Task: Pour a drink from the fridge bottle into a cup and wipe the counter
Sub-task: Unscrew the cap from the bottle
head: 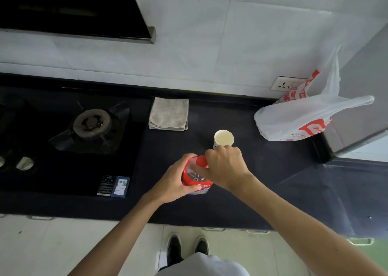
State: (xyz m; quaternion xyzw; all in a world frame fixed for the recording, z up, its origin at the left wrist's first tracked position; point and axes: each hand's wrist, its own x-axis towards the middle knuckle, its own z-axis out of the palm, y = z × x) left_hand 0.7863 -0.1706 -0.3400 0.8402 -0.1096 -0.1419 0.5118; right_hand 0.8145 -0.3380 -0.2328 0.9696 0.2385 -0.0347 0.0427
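A clear bottle (194, 176) with a red label and a red cap (201, 161) stands upright on the dark counter (262, 170). My left hand (176, 179) wraps around the bottle's body from the left. My right hand (225, 166) comes in from the right, its fingers closed on the red cap. Just behind my right hand stands a white paper cup (223, 138), open side up, with a pale inside. A folded grey cloth (169, 114) lies farther back, next to the stove.
A black gas stove (92, 126) with its knobs (24, 163) fills the left of the counter, under a range hood (73, 9). A white and red plastic bag (302, 118) lies at the back right near a wall socket (285, 83). My shoes (188, 246) show below the counter edge.
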